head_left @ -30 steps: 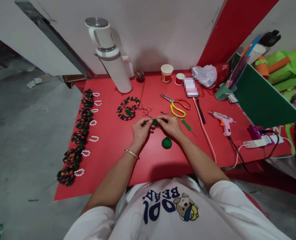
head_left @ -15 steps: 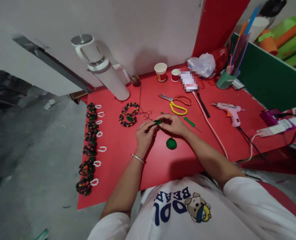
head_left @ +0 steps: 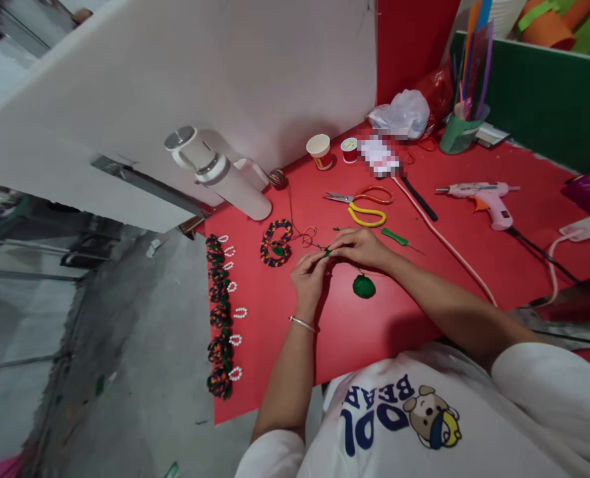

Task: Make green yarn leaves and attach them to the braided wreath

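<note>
My left hand (head_left: 309, 273) and my right hand (head_left: 359, 248) meet over the red table, fingertips pinched on a small dark green yarn piece (head_left: 327, 252) that is mostly hidden by the fingers. A green yarn ball (head_left: 363, 287) lies just below my right hand, with a strand running up toward the fingers. Left of my hands rests a multicoloured braided yarn loop (head_left: 276, 243) with a bit of green inside. A thin orange-red cord (head_left: 309, 236) is curled between the loop and my hands. Close to my right hand lies a green-handled hook tool (head_left: 394, 237).
Scissors (head_left: 367, 206) and a pink glue gun (head_left: 489, 199) lie to the right. A white thermos (head_left: 240, 189), a paper cup (head_left: 319, 151) and a thread spool (head_left: 349, 150) are at the back. Several yarn bundles (head_left: 219, 315) with white bead loops (head_left: 236, 340) line the left edge.
The camera view has turned, so the table and everything on it appears shifted right. My hands stay together on the green yarn piece, which now shows less between the fingers.
</note>
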`<control>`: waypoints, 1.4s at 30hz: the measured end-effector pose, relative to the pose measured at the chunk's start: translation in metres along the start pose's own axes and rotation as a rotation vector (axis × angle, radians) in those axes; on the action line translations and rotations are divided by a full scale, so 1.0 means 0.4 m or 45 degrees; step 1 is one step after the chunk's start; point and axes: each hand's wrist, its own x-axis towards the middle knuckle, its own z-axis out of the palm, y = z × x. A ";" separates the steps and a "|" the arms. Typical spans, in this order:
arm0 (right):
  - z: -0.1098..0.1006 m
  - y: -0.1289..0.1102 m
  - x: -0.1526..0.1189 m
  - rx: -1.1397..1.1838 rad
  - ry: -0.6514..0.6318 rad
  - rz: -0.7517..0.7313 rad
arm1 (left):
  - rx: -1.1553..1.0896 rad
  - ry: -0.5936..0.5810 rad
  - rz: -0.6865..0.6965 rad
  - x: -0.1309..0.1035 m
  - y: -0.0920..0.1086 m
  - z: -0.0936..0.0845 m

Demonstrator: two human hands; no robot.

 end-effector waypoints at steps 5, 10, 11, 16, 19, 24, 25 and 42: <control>0.004 -0.004 -0.003 0.025 -0.018 -0.010 | 0.031 0.148 0.139 -0.002 0.005 0.004; 0.001 -0.007 -0.003 0.217 -0.017 0.224 | 0.036 0.152 0.145 0.000 0.000 0.007; 0.000 -0.009 -0.003 0.237 0.006 0.279 | 0.052 0.143 0.172 0.000 0.002 0.008; 0.007 -0.006 0.001 0.137 0.053 0.330 | 0.081 0.111 0.253 -0.007 0.016 0.015; 0.016 0.002 0.001 0.027 0.086 0.302 | -0.139 0.101 0.032 -0.015 0.023 0.026; 0.021 0.003 -0.002 0.051 0.087 0.257 | -0.499 0.056 -0.252 -0.016 0.029 0.041; 0.021 0.001 -0.003 0.068 0.082 0.241 | -0.503 0.035 -0.278 -0.014 0.029 0.042; 0.016 -0.012 -0.007 -0.081 0.065 0.182 | -0.395 0.082 -0.343 -0.013 0.029 0.044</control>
